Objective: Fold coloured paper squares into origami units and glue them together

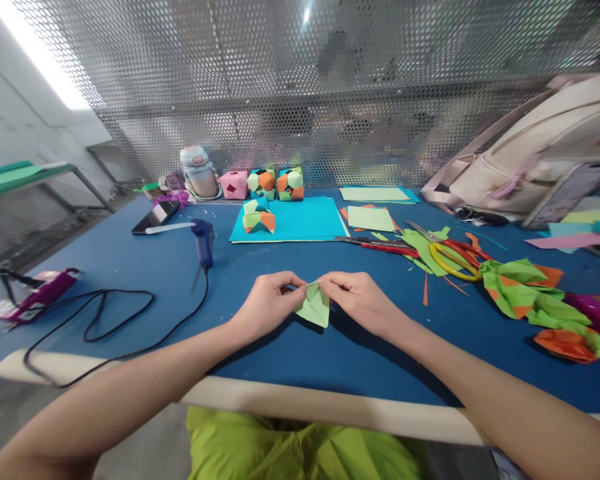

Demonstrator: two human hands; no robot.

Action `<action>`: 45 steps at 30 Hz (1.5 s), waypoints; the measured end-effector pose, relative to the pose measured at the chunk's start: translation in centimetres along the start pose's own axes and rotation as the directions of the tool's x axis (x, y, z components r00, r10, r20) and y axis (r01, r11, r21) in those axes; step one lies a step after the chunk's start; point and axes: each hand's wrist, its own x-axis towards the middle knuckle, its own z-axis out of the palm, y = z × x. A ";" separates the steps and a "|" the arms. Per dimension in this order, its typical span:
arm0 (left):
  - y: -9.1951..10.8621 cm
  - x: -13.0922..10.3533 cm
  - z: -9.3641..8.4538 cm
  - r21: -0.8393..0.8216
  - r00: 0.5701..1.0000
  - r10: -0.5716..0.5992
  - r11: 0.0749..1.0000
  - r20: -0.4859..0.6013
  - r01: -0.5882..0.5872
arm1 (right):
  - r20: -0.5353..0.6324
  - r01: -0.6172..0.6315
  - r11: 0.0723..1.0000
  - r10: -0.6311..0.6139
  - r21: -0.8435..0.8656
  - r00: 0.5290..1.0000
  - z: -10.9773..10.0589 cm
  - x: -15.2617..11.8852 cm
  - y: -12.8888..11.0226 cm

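Observation:
A small light green piece of folded paper [314,308] is held just above the blue table near its front edge. My left hand [271,300] pinches its upper left corner between thumb and forefinger. On the other side, my right hand [357,298] pinches the upper right corner the same way. Creases cross the paper, and its lower point hangs down. Beyond my hands, a part-built folded paper shape [259,217] in green, orange and blue sits on blue paper sheets [305,217].
A glue gun [203,243] stands at left, its black cord [153,343] looping to the front edge. Scissors [455,257], a red-handled cutter [385,246] and paper scraps lie right. Finished paper cubes [263,181] and a bottle [200,175] line the back; a backpack [535,147] stands back right.

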 end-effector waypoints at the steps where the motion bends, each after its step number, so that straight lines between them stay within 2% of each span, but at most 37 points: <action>1: 0.1 0.0 0.0 -0.018 1.000 -0.016 1.000 -0.019 0.016 | 0.009 -0.004 1.000 0.004 0.023 1.000 0.0 0.0 -0.1; 4: 0.2 0.1 0.0 -0.092 0.996 -0.042 0.995 -0.085 0.034 | 0.026 -0.012 0.999 0.011 0.045 1.000 0.0 0.1 -0.2; 7: 0.1 0.2 0.0 -0.135 0.994 -0.045 0.990 -0.102 0.031 | -0.014 0.003 1.000 -0.003 -0.007 1.000 0.2 0.1 0.0; 11: -0.1 0.2 0.2 -0.094 0.996 -0.054 0.994 -0.065 0.048 | -0.073 0.023 0.996 -0.030 -0.090 0.997 0.4 0.1 0.4; 18: -0.1 0.3 0.0 -0.012 0.995 0.052 0.999 0.086 -0.051 | -0.025 0.088 0.985 -0.093 -0.152 0.995 0.5 -0.1 0.5; 24: 0.1 0.0 0.0 0.017 0.999 0.043 0.999 0.022 -0.044 | -0.024 0.034 0.994 -0.037 -0.101 0.999 0.6 0.0 0.2; 32: -0.2 0.0 0.4 -0.088 1.000 -0.019 0.996 0.009 0.020 | -0.033 0.094 0.988 -0.098 -0.120 0.995 0.9 -0.1 0.0; 38: -0.2 0.2 0.2 -0.157 0.995 -0.053 0.987 -0.079 0.041 | 0.014 -0.043 0.999 0.043 0.003 0.999 0.6 0.1 0.1; 42: 0.1 0.2 0.2 -0.186 0.996 -0.057 0.982 -0.073 0.042 | 0.008 -0.093 0.995 0.093 -0.042 0.996 0.3 0.2 0.2; 45: 0.1 0.3 0.2 -0.176 0.997 -0.032 0.984 -0.065 0.020 | -0.040 -0.027 0.992 0.022 -0.124 0.999 0.2 0.1 0.3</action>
